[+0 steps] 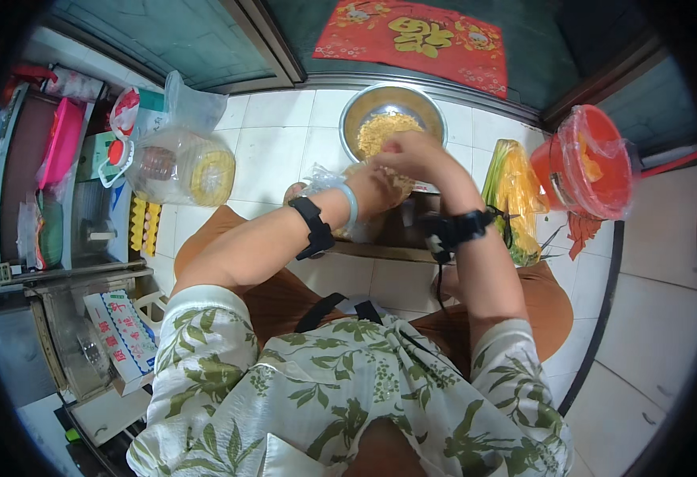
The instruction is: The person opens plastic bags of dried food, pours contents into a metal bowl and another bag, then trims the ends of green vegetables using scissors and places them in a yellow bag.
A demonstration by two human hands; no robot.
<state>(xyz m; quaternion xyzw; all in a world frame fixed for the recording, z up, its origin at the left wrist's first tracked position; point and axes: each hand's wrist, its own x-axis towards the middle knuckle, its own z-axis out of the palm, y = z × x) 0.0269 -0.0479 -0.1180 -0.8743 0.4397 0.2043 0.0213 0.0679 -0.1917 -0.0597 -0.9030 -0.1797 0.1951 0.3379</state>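
A metal bowl (435, 116) stands on the floor in front of me, holding yellow crumbly food (391, 130). Just on my side of it, my left hand (378, 192) grips a clear plastic bag (323, 179) with some yellowish contents. A pale bangle (353, 204) circles that wrist. My right hand (415, 156) reaches across the bowl's near rim and meets the left hand's fingers. Its fingertips are bent and blurred, so whether they pinch anything is unclear. Below both hands is a low dark-topped stool or table (405, 223).
A large plastic jug (172, 167) and a yellow egg tray (144, 225) are at left, beside shelves. To the right stand a red bucket (548, 167) lined with plastic and a yellow bag of green vegetables (512, 197). Glass sliding doors (291, 53) border the far side.
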